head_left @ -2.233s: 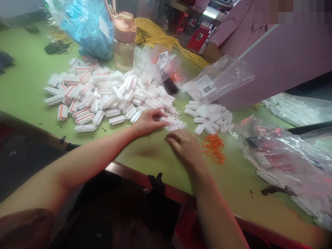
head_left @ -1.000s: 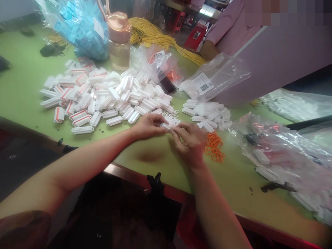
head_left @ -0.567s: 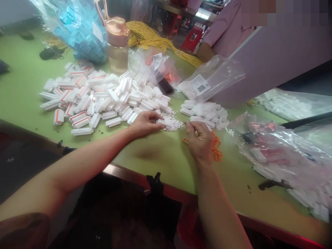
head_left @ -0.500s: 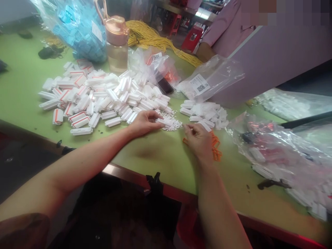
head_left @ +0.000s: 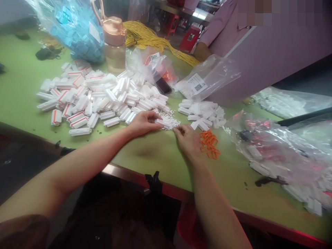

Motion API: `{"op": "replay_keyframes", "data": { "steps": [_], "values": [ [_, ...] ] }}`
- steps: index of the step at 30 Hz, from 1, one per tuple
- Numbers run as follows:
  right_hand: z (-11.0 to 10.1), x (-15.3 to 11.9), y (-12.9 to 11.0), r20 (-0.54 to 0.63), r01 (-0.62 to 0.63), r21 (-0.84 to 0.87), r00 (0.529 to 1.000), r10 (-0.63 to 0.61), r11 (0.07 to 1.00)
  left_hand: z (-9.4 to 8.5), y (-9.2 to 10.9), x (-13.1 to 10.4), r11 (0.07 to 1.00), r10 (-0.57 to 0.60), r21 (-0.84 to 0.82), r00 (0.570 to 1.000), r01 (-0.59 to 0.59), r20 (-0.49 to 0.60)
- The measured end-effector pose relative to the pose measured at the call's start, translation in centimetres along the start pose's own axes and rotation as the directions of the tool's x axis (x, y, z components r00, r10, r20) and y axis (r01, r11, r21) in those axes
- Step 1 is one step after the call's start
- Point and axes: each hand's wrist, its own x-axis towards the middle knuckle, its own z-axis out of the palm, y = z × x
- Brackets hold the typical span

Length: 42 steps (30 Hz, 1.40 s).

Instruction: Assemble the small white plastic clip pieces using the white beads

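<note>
My left hand [head_left: 142,123] is closed on a white plastic housing [head_left: 159,121], holding it at the left edge of a heap of tiny white pieces [head_left: 171,121]. The fingers of my right hand [head_left: 187,139] are pinched together at the near right edge of that heap; whatever lies between the fingertips is too small to make out. To the left spreads a big pile of white plastic housings [head_left: 111,95], some with red stripes. Smaller white parts [head_left: 204,112] lie beyond my right hand, and orange plastic frames [head_left: 209,145] just to its right.
A drinking bottle [head_left: 114,45] stands behind the big pile, beside a bag of blue parts [head_left: 80,34]. Yellow cords [head_left: 150,36], a labelled clear bag [head_left: 207,77] and a dark phone-like object [head_left: 163,83] lie farther back. Filled bags [head_left: 280,148] occupy the right. Another person's arm [head_left: 203,52] shows behind.
My right hand has moved left to the heap of tiny pieces, uncovering more of the orange frames. My left hand keeps its hold on the white housing. The view has shifted slightly.
</note>
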Motion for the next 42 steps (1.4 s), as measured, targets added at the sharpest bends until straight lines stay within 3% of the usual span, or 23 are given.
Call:
{"op": "replay_keyframes", "data": {
  "steps": [5,11,19,26,31,34,37,40,42],
  "values": [
    [-0.7,-0.4,-0.6,-0.129,0.148,0.254,0.985,-0.118,0.956,-0.1,0.1,0.0,1.000,-0.016,0.015,0.997,0.015,0.079],
    [-0.7,-1.3,-3.0,-0.155,0.412,0.277,0.911,-0.383,0.868,0.0,0.2,-0.1,0.998,0.053,0.014,0.986,-0.056,0.156],
    [0.1,-1.5,-3.7,-0.174,0.518,0.147,0.852,-0.493,0.843,0.4,0.6,-0.4,0.996,0.082,-0.060,0.973,-0.070,0.217],
    [0.3,-1.7,-3.9,-0.236,0.598,-0.185,0.743,-0.626,0.780,0.3,0.5,-0.4,0.995,0.103,-0.013,0.969,-0.103,0.224],
    [0.2,-2.2,-4.1,-0.198,0.619,-0.286,0.709,-0.677,0.731,0.2,0.4,-0.4,0.997,0.083,-0.016,0.976,-0.082,0.199],
    [0.2,-2.5,-4.3,-0.195,0.612,-0.242,0.729,-0.656,0.753,0.3,0.5,-0.5,0.997,0.066,-0.049,0.985,-0.059,0.160],
    [0.0,-2.5,-4.2,-0.206,0.582,-0.027,0.792,-0.574,0.813,0.2,0.2,-0.4,0.994,0.049,-0.105,0.987,-0.033,0.151],
    [-0.8,-1.8,-3.2,-0.258,0.456,0.223,0.880,-0.399,0.862,0.1,-0.3,0.0,0.992,0.052,-0.117,0.991,-0.037,0.127],
    [-1.3,-1.2,-2.1,-0.258,0.330,0.268,0.930,-0.263,0.905,0.0,-0.6,0.3,0.993,0.053,-0.110,0.994,-0.043,0.091]
  ]
}}
